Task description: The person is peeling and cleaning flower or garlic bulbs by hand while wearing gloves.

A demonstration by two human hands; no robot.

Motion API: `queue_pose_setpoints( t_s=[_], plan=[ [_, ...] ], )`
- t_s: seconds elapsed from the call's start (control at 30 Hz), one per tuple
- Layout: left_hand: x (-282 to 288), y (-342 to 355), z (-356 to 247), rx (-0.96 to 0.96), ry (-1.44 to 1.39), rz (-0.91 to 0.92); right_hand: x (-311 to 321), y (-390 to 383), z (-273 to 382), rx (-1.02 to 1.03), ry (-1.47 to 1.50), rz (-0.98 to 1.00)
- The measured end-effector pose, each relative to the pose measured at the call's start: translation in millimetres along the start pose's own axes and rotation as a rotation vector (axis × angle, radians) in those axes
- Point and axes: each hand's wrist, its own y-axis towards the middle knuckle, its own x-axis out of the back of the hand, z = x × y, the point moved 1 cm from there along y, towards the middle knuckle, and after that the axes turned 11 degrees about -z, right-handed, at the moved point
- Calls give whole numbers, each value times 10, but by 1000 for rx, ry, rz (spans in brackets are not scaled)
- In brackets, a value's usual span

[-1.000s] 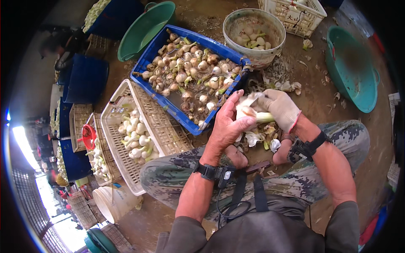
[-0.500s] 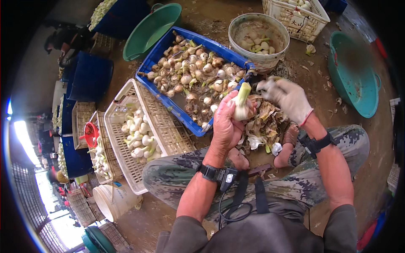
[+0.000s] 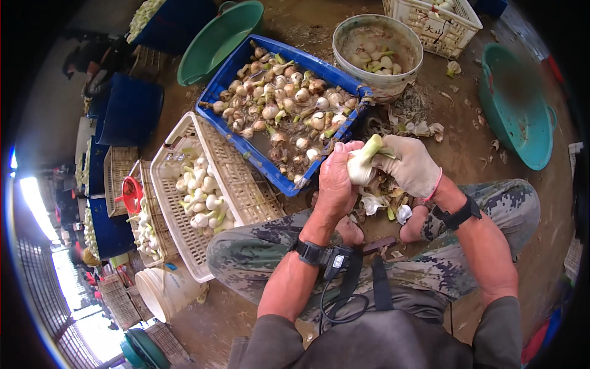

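Bulb (image 3: 361,169) of garlic, held between both hands above a heap of husks (image 3: 382,192) near the feet. The body is rounded, white and smooth; the thick stem (image 3: 373,146) is pale green, tilted up and to the right. The bare left hand (image 3: 336,184) grasps the bulb from the left. The gloved right hand (image 3: 413,167) has its fingers bent against the stem's base; whether they pinch stem or loose skin cannot be told. The left fingers and the bulb's far side are partly hidden; the white crate (image 3: 433,27) at the upper edge is cut off, and the left background is dark or glaring. The floor (image 3: 458,141) is brown, wet-looking and littered with scraps. Around stand a blue tub (image 3: 246,147) of unpeeled bulbs, a bucket (image 3: 384,89) and green basins (image 3: 513,104).
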Motion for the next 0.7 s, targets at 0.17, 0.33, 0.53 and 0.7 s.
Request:
queue_pose_setpoints(
  t_s=[0.17, 0.33, 0.53, 0.7],
  plan=[
    [80, 39, -23, 140, -222, 78, -15, -88, 17, -446, 781, 75],
    [-14, 29, -35, -171, -5, 6, -21, -88, 84, -500, 1031, -10],
    [-27, -24, -49, -245, 429, -225, -12, -88, 23, -407, 796, -19],
    [175, 182, -66, -226, 180, -196, 289, 98, 152, -408, 1046, -126]
  ],
)
